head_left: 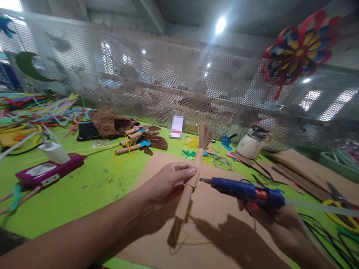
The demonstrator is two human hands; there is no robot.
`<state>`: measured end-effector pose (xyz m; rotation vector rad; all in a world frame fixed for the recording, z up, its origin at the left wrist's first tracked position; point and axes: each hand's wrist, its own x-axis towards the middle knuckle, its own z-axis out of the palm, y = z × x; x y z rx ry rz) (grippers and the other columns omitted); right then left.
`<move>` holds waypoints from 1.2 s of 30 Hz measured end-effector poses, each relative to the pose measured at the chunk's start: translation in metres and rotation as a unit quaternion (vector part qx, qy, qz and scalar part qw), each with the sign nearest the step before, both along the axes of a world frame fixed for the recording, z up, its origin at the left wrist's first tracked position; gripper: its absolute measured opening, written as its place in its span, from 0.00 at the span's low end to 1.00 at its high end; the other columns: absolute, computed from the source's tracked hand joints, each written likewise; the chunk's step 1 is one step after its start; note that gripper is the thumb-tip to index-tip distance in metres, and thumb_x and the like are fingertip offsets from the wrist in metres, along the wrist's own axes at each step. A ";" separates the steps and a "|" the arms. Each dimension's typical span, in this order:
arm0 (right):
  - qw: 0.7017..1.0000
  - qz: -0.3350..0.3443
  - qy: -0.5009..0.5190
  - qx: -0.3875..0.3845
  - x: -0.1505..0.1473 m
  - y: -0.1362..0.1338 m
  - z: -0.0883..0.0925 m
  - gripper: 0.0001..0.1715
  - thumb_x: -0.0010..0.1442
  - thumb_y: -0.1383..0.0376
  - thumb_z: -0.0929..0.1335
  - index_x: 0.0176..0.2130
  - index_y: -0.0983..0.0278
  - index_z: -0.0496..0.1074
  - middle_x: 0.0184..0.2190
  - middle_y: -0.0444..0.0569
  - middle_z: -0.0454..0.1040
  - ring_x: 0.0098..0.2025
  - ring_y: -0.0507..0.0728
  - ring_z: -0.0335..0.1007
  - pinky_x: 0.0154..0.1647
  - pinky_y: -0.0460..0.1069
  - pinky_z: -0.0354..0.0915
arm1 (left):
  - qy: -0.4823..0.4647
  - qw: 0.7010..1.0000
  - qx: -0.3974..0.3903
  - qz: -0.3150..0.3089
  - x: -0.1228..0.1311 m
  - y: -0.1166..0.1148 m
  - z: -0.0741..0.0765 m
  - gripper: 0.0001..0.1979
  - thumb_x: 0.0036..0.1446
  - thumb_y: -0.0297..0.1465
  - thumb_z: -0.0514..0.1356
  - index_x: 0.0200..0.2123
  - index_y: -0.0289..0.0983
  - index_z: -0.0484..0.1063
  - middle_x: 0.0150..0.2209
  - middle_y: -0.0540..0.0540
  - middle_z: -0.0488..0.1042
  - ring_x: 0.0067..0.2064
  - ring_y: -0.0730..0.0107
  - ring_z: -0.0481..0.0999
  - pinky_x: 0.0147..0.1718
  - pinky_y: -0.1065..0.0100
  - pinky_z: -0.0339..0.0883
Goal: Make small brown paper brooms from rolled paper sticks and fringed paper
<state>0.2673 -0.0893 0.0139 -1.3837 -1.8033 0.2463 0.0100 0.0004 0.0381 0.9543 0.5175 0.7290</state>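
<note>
Aloft over a brown paper sheet (153,169) on a green table (98,196), a paper roll (184,201) with a fanned, pleated top is pinched in a person's left hand (168,182). The right hand (276,222) grips a blue glue gun (238,189), its nozzle just beside the roll.

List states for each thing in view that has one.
Left hand: closed on paper roll
Right hand: gripping glue gun
Paper roll: slanted, pleated end pointing away
Glue gun: nozzle near roll
White charger: on purple power strip
Scissors: lying, can't tell if open
Brown sheet: flat
</note>
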 end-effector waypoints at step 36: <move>0.998 -0.028 -0.045 0.024 0.013 0.004 -0.003 0.09 0.57 0.58 0.67 0.31 0.61 0.73 0.25 0.46 0.76 0.25 0.57 0.73 0.24 0.47 0.70 | -0.017 1.000 -0.008 0.020 0.002 -0.008 0.002 0.10 0.50 0.31 0.66 0.34 0.32 0.72 0.30 0.42 0.75 0.31 0.67 0.76 0.34 0.67 0.69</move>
